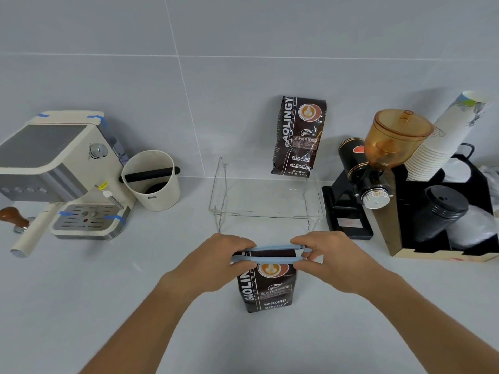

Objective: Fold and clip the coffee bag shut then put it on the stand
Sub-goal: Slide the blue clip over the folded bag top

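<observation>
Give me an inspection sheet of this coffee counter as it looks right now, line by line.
Surface: pale grey counter, tiled wall behind.
Job's things: coffee bag upright near the front edge, blue clip across its folded top; clear stand behind it, with a second bag at its back, leaning on the wall.
Clutter: coffee machine, white tub, grinder, paper cups, black lids.
Grippers: left hand and right hand each grip one end of the clip.
Cables: nothing seen.
Surroundings: nothing else seen.
</observation>
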The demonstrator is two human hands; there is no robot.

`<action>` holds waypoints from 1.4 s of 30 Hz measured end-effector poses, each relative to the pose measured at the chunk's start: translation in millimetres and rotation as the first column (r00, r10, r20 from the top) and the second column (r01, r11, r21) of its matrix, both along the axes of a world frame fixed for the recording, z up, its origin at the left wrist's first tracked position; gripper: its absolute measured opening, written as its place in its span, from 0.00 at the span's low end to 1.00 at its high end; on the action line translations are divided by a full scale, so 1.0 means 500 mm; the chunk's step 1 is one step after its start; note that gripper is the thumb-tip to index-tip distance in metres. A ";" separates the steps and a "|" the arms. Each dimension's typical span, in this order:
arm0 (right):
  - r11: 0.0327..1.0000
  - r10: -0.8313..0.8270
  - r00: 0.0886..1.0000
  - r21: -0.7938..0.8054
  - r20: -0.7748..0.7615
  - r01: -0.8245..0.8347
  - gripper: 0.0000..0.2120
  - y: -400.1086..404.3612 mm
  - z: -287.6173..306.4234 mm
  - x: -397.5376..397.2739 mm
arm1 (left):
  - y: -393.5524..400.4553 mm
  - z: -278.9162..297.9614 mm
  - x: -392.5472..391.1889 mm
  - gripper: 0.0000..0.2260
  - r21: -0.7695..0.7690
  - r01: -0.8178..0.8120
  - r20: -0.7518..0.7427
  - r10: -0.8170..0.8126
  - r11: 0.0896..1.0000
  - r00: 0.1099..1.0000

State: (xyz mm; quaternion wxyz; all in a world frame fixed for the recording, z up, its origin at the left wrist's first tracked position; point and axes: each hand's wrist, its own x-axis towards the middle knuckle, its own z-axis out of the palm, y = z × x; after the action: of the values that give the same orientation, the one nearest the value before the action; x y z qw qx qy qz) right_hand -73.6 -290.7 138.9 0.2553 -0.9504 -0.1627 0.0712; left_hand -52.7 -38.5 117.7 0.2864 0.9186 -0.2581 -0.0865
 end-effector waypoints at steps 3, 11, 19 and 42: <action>1.000 0.001 1.000 0.002 -0.007 -0.001 0.22 0.003 -0.001 0.000 | 0.004 -0.002 -0.003 0.10 -0.037 -0.011 -0.011 0.010 0.999 1.000; 1.000 -0.003 0.999 -0.011 -0.034 0.002 0.23 0.004 -0.005 0.007 | 0.033 -0.025 -0.009 0.16 -0.214 -0.210 -0.147 0.181 0.954 0.972; 1.000 0.024 1.000 0.008 -0.014 -0.024 0.18 0.012 0.000 0.014 | 0.030 -0.029 -0.009 0.13 -0.273 -0.244 -0.144 0.212 0.931 0.967; 0.996 -0.015 0.998 0.084 -0.065 0.020 0.22 -0.014 -0.011 0.009 | -0.004 -0.023 -0.016 0.16 -0.117 -0.081 0.020 0.084 0.990 0.996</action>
State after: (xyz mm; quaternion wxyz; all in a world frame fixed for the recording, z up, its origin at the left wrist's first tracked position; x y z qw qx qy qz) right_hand -68.9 -297.8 133.5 0.3010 -0.9374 -0.1490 0.0925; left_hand -60.8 -40.6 106.1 0.3394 0.9113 -0.2282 -0.0482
